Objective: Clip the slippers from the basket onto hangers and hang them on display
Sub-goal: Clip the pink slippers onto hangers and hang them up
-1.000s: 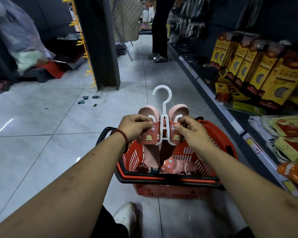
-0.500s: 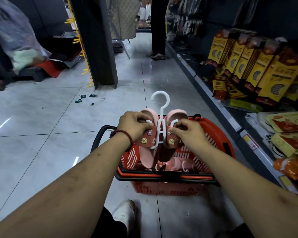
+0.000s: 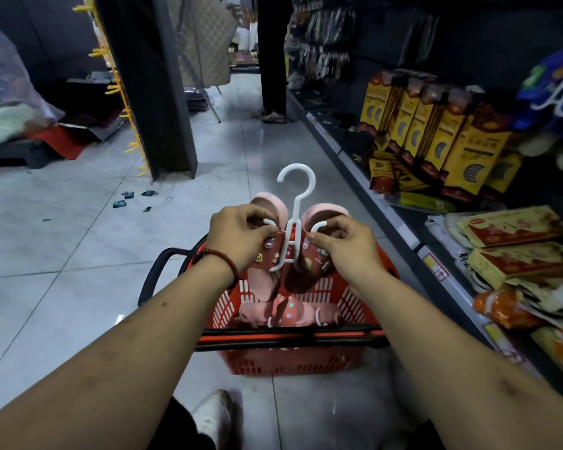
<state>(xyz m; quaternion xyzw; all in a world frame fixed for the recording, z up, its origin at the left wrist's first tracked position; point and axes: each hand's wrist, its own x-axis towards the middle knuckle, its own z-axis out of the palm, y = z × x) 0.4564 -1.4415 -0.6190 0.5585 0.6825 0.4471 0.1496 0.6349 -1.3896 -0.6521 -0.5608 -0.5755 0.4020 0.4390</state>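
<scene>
A white plastic hanger (image 3: 294,222) stands upright above the red basket (image 3: 293,358), hook on top. A pink slipper with a dark red strap sits on each of its arms: the left slipper (image 3: 267,254) and the right slipper (image 3: 316,258). My left hand (image 3: 241,235) pinches the left slipper's strap at the hanger's left arm. My right hand (image 3: 348,245) pinches the right slipper's strap at the right arm. More pink slippers (image 3: 283,315) lie inside the basket.
Shelves with yellow packets (image 3: 436,131) and flat packs (image 3: 514,248) run along the right. Blue slippers on a white hanger (image 3: 556,92) hang at upper right. A dark pillar (image 3: 150,86) stands left of the aisle. A person's legs (image 3: 272,60) stand farther down. My shoe (image 3: 213,417) is below the basket.
Both hands have kept working at the straps on the hanger. The hanger with the slippers sits slightly lower, closer to the basket, than one second ago.
</scene>
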